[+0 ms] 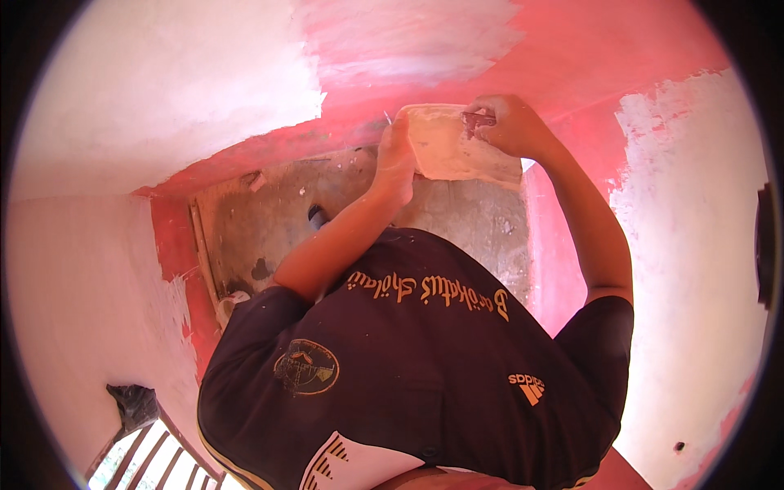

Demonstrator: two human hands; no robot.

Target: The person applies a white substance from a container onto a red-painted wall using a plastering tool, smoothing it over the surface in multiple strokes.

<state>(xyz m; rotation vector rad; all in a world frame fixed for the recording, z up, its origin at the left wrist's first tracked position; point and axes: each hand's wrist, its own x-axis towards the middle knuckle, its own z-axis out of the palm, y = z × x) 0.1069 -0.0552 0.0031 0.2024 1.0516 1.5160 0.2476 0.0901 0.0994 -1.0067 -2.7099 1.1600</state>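
Note:
In front of my chest, my left hand (pixel 397 155) grips the left edge of a pale orange, roughly rectangular board (pixel 445 147). Whitish paste is smeared along its rim, and whether it is flat or a shallow tray is hard to tell. My right hand (pixel 508 128) is closed round a small tool with a dark reddish handle (pixel 474 122), held over the board's upper right part. Its working end is hidden or blends into the board. Pale residue coats my right fingers.
Ahead is a red wall (pixel 367 102), partly coated white. White-smeared walls (pixel 678 171) stand on both sides. Below lies a stained floor (pixel 465 212) with a pole (pixel 204 249) along its left edge. A barred window (pixel 151 461) with black plastic (pixel 132 406) is at the lower left.

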